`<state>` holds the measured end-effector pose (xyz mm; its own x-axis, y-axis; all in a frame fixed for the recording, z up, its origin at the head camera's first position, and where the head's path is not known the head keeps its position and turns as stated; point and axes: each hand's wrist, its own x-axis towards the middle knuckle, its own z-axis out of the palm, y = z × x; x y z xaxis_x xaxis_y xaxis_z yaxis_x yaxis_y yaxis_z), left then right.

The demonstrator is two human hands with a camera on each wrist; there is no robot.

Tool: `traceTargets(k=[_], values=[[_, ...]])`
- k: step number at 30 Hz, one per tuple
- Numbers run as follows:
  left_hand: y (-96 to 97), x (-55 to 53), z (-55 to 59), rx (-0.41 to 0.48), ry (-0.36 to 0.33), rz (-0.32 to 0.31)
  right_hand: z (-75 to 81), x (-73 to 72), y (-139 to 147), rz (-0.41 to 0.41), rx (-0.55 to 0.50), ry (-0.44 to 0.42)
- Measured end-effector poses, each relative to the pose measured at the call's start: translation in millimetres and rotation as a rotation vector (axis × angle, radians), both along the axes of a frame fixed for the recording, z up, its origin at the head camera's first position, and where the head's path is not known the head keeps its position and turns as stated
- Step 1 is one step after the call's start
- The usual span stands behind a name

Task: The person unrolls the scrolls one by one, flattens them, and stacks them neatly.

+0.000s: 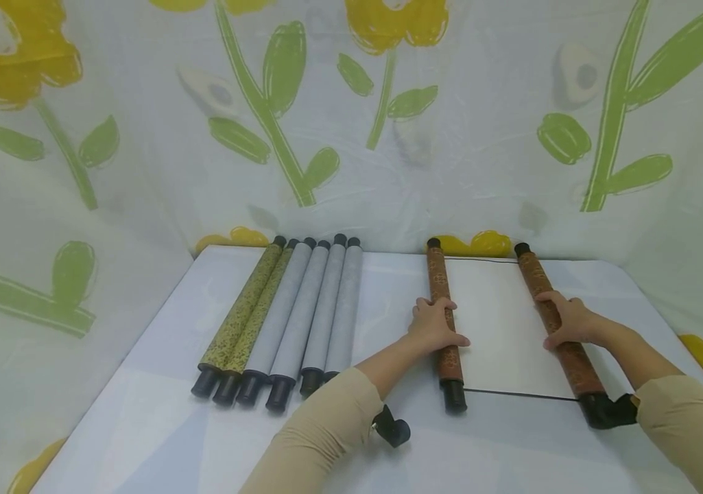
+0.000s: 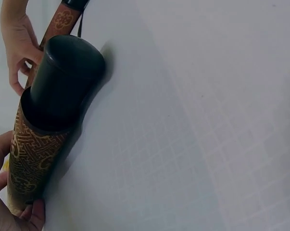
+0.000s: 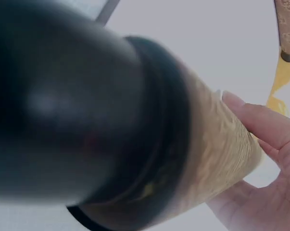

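A partly unrolled scroll with a white sheet [image 1: 499,329] lies on the table between two brown patterned rolls. My left hand [image 1: 430,326] grips the left roll [image 1: 450,367] near its middle, thumb on the side towards the sheet. Around the right roll [image 1: 581,370] my right hand [image 1: 576,321] curls its fingers and thumb. Black knobs cap the rolls. In the left wrist view the left roll's knob [image 2: 70,77] stands close to the camera. A dark knob [image 3: 87,106] fills much of the right wrist view, with the right thumb [image 3: 255,115] pressed along the roll.
Left of the scroll lie several rolled scrolls side by side: yellow-green speckled ones [image 1: 243,309] and pale grey ones [image 1: 308,305], all with black end knobs. A flower-printed cloth [image 1: 481,137] hangs behind the white table [image 1: 160,425]. A black wrist camera mount [image 1: 393,429] shows beside the left sleeve.
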<state>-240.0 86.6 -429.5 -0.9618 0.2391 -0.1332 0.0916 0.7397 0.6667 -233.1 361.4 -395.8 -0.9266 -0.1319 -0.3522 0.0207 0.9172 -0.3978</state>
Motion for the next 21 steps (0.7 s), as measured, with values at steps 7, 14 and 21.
traceTargets(k=[7, 14, 21], values=[[-4.9, -1.6, 2.0, -0.028, -0.001, -0.018, 0.9, 0.4, 3.6, -0.004, 0.007, -0.054], [-9.8, -1.5, 1.4, -0.063, -0.012, -0.027, -0.4, 0.0, 8.2, -0.007, 0.020, -0.077], [-12.6, -3.2, -4.0, -0.158, 0.102, -0.064, -1.6, 0.2, 11.9, -0.005, 0.021, -0.047]])
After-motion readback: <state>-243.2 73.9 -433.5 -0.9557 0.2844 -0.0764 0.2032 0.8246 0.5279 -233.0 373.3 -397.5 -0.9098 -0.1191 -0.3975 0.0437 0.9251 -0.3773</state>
